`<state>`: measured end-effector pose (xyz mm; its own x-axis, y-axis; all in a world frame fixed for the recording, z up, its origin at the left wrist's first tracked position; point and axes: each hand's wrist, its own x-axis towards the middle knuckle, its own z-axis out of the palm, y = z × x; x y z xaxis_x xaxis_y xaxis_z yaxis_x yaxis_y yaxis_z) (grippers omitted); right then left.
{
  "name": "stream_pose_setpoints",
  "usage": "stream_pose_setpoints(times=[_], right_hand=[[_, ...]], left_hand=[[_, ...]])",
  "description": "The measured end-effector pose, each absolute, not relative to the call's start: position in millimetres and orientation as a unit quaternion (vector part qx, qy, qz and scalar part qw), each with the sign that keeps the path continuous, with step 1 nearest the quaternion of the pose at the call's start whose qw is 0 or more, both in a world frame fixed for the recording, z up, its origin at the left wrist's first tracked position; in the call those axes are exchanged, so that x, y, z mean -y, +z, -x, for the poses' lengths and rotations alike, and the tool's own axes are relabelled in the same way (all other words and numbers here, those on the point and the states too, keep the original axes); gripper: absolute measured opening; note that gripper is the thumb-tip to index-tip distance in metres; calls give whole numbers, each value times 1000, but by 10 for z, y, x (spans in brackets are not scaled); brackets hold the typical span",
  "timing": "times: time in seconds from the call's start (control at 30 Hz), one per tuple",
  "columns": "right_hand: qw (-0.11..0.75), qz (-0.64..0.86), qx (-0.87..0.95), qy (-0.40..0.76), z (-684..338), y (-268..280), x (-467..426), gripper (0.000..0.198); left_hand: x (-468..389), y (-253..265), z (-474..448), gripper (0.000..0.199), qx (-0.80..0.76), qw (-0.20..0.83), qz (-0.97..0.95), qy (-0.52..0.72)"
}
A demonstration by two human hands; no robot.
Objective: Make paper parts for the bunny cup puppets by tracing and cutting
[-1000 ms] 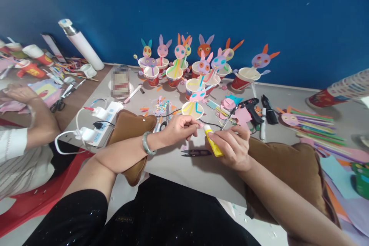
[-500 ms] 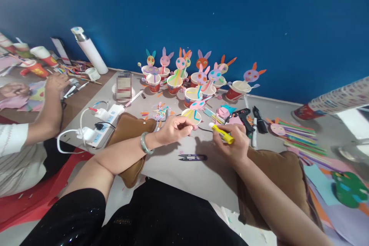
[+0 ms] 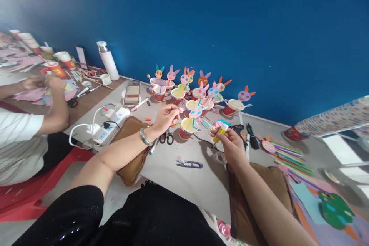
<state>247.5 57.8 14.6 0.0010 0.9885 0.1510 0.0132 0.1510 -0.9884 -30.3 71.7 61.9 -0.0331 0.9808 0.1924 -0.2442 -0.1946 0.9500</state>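
My left hand (image 3: 165, 119) pinches a small pink paper piece (image 3: 181, 110) between thumb and fingertips, to the left of the nearest paper cup (image 3: 188, 133). That cup carries a pink rabbit face (image 3: 193, 113) with blue ears on coloured strips. My right hand (image 3: 235, 145) is closed around a yellow glue stick (image 3: 220, 132), whose white end points up. Between the hands, purple-handled thread snips (image 3: 189, 164) lie on the grey table. Dark-handled scissors (image 3: 166, 138) rest beneath my left wrist. More cups with paper rabbits (image 3: 201, 92) stand behind.
A power strip (image 3: 111, 127) and brown cushion (image 3: 131, 153) lie left; another cushion (image 3: 262, 200) is under my right forearm. A hot glue gun (image 3: 236, 128), coloured strips (image 3: 291, 153) and stacked cups (image 3: 331, 117) are right. A co-worker's hands (image 3: 52, 82) handle paper at far left.
My left hand has moved left, away from the front of the nearest cup, with the pink piece. The glue stick in my right hand has turned more upright. The view has shifted.
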Motion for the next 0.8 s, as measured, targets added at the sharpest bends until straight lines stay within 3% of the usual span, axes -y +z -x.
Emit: stream_pose_setpoints(times=[0.27,0.57,0.8], right_hand=[[373,557,702,242,-2460,78,-850,26],[289,585,726,219,-2446,5,-975,18],[249,594,740,194,-2464,46,-1001,26]], left_hand=[[-845,524,420,21,-372,511,-512,581],[-941,474,568,30,-402,527,-523,536],[-924,469,606,32,-398,543,-542,503]])
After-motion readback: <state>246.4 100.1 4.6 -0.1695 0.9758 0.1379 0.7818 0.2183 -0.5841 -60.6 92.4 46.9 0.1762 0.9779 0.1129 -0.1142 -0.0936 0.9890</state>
